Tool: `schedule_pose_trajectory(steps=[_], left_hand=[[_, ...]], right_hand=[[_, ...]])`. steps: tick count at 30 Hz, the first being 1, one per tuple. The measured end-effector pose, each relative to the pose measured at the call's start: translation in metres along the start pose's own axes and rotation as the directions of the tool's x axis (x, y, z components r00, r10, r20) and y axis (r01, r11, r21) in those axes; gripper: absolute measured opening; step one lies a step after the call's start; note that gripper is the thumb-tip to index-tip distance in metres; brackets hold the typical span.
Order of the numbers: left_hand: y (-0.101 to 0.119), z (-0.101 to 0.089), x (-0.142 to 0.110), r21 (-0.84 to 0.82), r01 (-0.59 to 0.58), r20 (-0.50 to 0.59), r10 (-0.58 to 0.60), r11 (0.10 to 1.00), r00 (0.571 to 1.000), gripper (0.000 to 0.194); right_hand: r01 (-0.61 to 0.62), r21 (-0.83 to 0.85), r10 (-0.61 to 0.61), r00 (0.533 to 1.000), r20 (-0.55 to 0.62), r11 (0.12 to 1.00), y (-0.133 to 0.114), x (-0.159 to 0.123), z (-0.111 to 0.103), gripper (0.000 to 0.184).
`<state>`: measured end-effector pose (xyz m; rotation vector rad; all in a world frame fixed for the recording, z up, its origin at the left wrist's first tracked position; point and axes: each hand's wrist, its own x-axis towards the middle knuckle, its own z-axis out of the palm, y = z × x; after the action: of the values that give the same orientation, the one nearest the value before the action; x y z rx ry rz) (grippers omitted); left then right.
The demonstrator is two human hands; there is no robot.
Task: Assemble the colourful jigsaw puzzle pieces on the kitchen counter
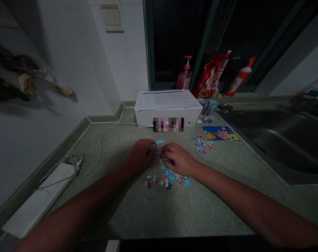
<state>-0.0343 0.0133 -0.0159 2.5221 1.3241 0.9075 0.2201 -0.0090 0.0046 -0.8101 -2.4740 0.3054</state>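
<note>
A small joined section of jigsaw puzzle [156, 146], light blue with a red figure, lies on the counter between my hands. My left hand [141, 154] rests at its left edge, index fingertip against it, thumb held apart. On the other side my right hand [181, 159] is arched low over the counter with its fingers apart, and nothing shows in its grasp. Its fingertips are close to the joined section and partly cover loose pieces beneath. Several loose puzzle pieces [170, 175], many light blue, lie spread just in front of my right hand.
Another pile of puzzle pieces [203, 144] lies to the right, beside a cartoon picture card [220, 133]. A phone [168, 124] with a cable leans on a white box [169, 101]. Cans [210, 106] stand near the sink [274, 136]. A power strip [40, 199] lies left.
</note>
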Motion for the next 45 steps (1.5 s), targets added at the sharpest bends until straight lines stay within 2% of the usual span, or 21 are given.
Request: schedule_pose_trajectory(steps=[11,30,35,41,45], left_hand=[[0.0,-0.001,0.0,0.002,0.002,0.003,-0.002,1.0,1.0,0.037],[0.003,-0.003,0.0,-0.008,0.028,0.027,-0.028,1.0,0.999,0.04],[0.0,-0.001,0.0,-0.005,0.031,0.027,-0.03,1.0,0.999,0.042],[0.002,0.0,0.001,0.004,0.037,0.021,-0.037,0.999,0.999,0.041],[0.003,-0.001,0.001,0.001,0.039,0.024,-0.039,0.999,0.999,0.042]], right_hand=[[0.025,-0.01,-0.025,1.0,-0.013,1.0,0.001,0.0,0.0,0.013],[-0.016,-0.044,0.015,1.0,-0.018,0.999,0.004,0.003,-0.006,0.018],[0.057,-0.031,-0.057,0.998,-0.002,0.998,-0.015,0.003,-0.004,0.016],[0.15,0.0,-0.149,0.985,0.082,0.989,-0.049,0.001,0.004,0.012],[0.185,0.004,-0.185,0.978,0.096,0.983,-0.061,0.0,0.008,0.014]])
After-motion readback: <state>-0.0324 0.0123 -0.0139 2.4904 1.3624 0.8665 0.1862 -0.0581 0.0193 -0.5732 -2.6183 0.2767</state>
